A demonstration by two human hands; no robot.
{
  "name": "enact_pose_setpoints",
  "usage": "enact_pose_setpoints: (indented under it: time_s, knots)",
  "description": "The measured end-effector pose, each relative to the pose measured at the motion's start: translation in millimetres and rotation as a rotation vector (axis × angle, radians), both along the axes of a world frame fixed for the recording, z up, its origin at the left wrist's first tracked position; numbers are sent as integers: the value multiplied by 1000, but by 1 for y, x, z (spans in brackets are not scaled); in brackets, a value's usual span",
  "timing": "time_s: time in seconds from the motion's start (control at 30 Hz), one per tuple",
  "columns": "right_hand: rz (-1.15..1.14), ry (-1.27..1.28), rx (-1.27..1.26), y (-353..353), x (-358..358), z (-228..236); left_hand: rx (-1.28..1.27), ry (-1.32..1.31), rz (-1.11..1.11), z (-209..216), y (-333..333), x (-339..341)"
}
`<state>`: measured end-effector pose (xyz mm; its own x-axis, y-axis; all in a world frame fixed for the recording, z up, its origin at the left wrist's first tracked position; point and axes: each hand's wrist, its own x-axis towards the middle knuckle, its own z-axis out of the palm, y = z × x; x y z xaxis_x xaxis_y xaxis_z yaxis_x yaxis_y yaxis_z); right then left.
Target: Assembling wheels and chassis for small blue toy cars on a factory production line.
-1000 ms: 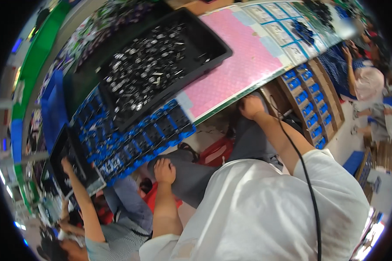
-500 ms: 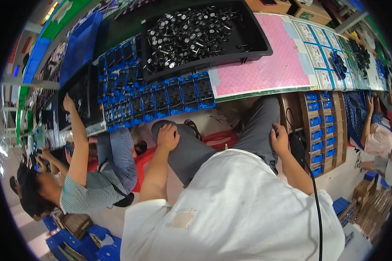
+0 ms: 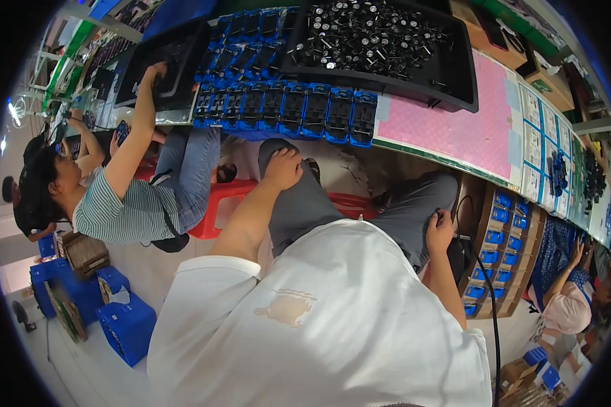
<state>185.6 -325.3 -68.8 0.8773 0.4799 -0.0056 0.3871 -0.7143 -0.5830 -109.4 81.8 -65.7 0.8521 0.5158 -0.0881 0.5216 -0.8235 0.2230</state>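
From my end, the row of black-and-blue pieces [image 3: 292, 108] lay along the near edge of the counter [image 3: 448, 164], beyond the left hand [image 3: 284, 168] and apart from it. That hand rested on the left knee of the grey trousers [image 3: 293, 214], fingers loosely spread and bent over the cloth, with nothing in its grasp that I could see. The right hand [image 3: 440, 234] lay against the right thigh, fingers partly curled; a dark patch showed by its fingertips, and I could not tell whether it held something.

Over the last second the right hand had come back from near the counter's edge to the thigh, while the left had stayed on its leg. My view had swung left, bringing more floor [image 3: 159, 278] into sight. I took it that neither hand was working on the pieces just then.

Behind the row stood a black bin [image 3: 414, 95] heaped with small dark and shiny parts [image 3: 366, 41]; right of it a pink sheet [image 3: 448, 136] covered the counter, then white cards [image 3: 532, 136] edged with blue tape.

Below the counter, to the right, a cardboard tray [image 3: 528, 241] held blue pieces in columns, and a black cable [image 3: 497, 332] ran past it. On the left, a co-worker in a striped shirt [image 3: 139, 203] reached into a black tray [image 3: 130, 88], near a red stool [image 3: 214, 210], with blue boxes [image 3: 125, 332] standing on the floor behind.
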Motion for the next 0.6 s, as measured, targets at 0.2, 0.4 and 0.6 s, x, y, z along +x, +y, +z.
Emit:
enact_pose_setpoints:
  time_s: [0.2,0.4,0.6]
  knots:
    - [-54,-107,113,9,0,-4,22,-98,15,-8,-5,-6]
    - [262,-251,-33,31,14,20,16,-52,-4,-11,-1,-2]
    - [266,-155,123,12,17,22,5,14,-21,-8,3,12]
